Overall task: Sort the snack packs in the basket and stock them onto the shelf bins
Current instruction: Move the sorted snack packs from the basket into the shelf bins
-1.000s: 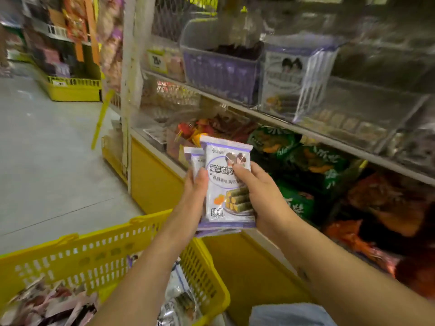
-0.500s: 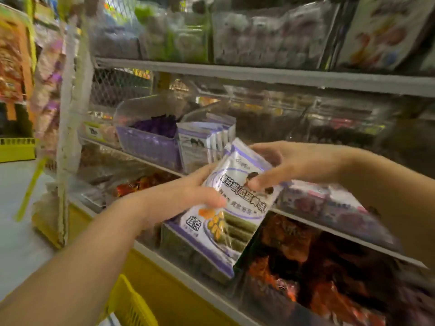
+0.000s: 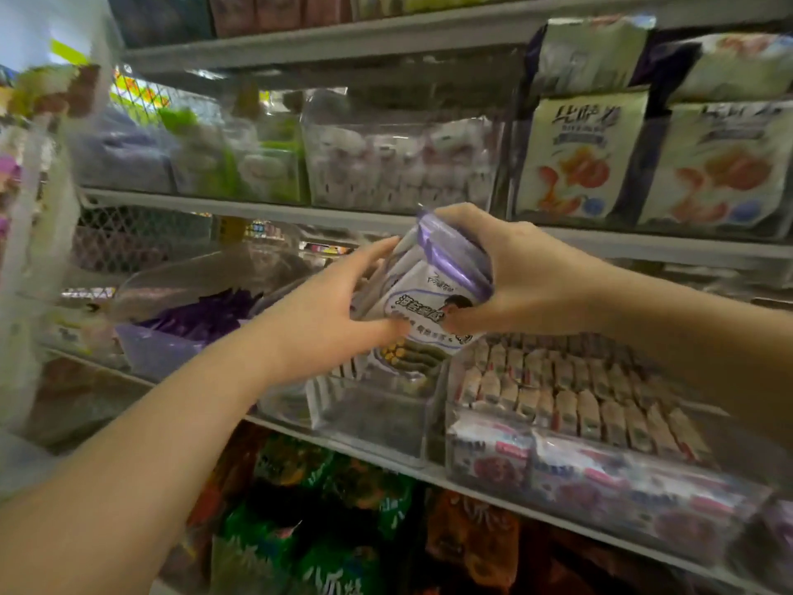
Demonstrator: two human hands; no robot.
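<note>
I hold a small stack of white-and-purple snack packs (image 3: 422, 311) upright over a clear plastic shelf bin (image 3: 377, 416) on the middle shelf. My right hand (image 3: 515, 277) grips the top edges of the packs from above. My left hand (image 3: 330, 315) presses on their left side and front. The packs' lower ends reach into the bin's opening, where more of the same packs seem to stand behind. The basket is out of view.
A purple bin (image 3: 171, 332) with dark packs sits left of the clear one. A bin of small wrapped bars (image 3: 570, 397) sits to the right. The upper shelf (image 3: 279, 208) holds clear bins and large bags (image 3: 579, 161). Green and orange bags (image 3: 326, 508) fill the bottom shelf.
Both hands have carried the packs from above the yellow basket up and forward to the shelf bin. The packs went from tilted to upright, with their lower ends now in the bin.
</note>
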